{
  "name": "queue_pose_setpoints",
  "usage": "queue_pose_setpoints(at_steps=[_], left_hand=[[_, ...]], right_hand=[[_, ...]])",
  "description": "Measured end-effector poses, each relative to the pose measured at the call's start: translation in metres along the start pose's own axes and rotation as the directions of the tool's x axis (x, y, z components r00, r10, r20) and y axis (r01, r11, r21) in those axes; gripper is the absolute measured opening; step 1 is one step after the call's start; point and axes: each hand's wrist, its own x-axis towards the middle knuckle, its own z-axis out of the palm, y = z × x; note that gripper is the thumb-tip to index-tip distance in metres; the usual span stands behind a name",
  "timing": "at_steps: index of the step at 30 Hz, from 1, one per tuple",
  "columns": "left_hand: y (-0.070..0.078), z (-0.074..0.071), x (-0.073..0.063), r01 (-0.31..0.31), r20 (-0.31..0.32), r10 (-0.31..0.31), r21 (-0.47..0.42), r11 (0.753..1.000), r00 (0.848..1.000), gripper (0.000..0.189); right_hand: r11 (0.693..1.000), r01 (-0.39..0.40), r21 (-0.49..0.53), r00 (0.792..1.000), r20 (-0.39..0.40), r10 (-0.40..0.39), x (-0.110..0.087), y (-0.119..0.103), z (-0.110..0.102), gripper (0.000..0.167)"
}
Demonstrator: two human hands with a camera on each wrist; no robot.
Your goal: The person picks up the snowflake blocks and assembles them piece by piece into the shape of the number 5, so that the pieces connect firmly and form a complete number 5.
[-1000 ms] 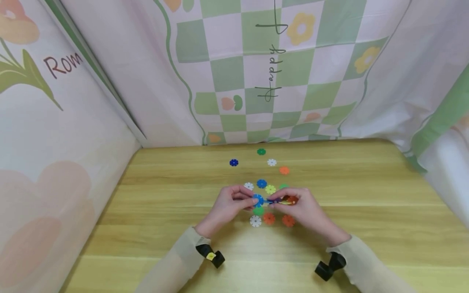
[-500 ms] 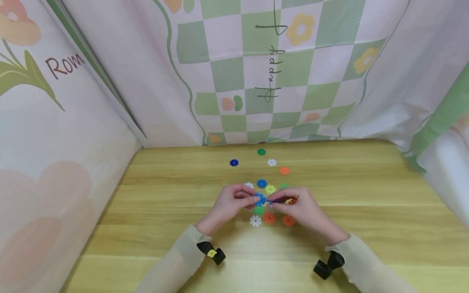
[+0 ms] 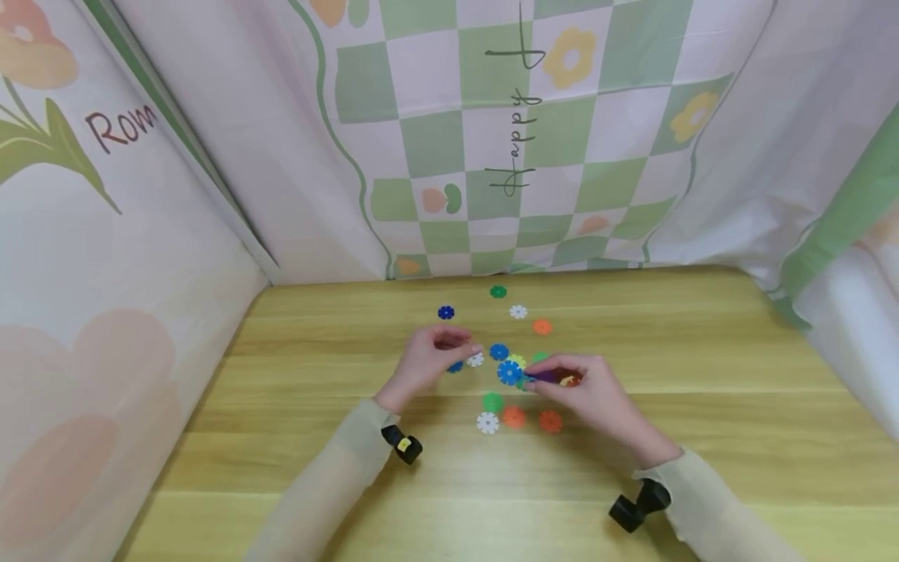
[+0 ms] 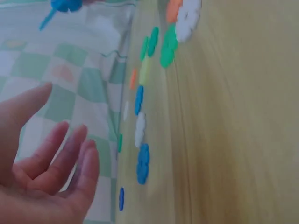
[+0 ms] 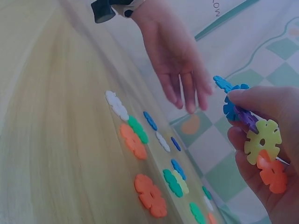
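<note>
Holds a little chain [image 5: 247, 121] of flat, round plastic pieces with notched edges, like small flowers, in the right hand [image 3: 593, 394]. Keeps it pinched, with the thumb pressed on the blue end. Has in the chain, from the tip back to the palm, a blue piece [image 5: 223, 84], one more blue piece, a purple piece [image 5: 246, 120], a yellow piece [image 5: 254, 147] and an orange piece [image 5: 275, 178]. Lifts all this above the light wooden worktop [image 3: 492, 499], near the middle.

Holds out the left hand [image 3: 421, 363] in the air, fingers loose and parted, close to a loose white flower piece [image 3: 475, 359] and a loose blue flower piece [image 3: 455, 366].

Looks down on more loose pieces lying flat. Shows, nearest to the body, a green one [image 3: 493, 402], a white one [image 3: 488, 423] and two orange ones [image 3: 514, 417]. Shows, farther off, a dark blue one [image 3: 445, 312], a dark green one [image 3: 498, 292], another white one [image 3: 518, 311] and another orange one [image 3: 542, 327].

Wears beige sleeves [image 3: 337, 468] and black wrist bands [image 3: 639, 503]. Faces a white and green checked curtain [image 3: 555, 179] behind the worktop.
</note>
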Motion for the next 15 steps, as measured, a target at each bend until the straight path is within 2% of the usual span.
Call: queue_pose_setpoints(at_steps=[7,12,15], left_hand=[[-0.012,-0.005,0.009,0.056,0.005,-0.057,0.094,0.994,0.998,0.045],[-0.018,-0.007,0.009,0.126,0.006,-0.129,0.173,0.977,0.992,0.048],[-0.018,-0.007,0.009,0.147,0.013,-0.153,0.217,0.965,0.988,0.044]], right_hand=[[1.0,0.007,0.002,1.0,-0.018,-0.007,-0.002,0.0,-0.003,0.019],[1.0,0.001,0.002,1.0,-0.026,-0.001,-0.004,0.001,-0.005,0.019],[1.0,-0.007,0.005,1.0,-0.031,0.007,-0.005,0.0,-0.006,0.02]])
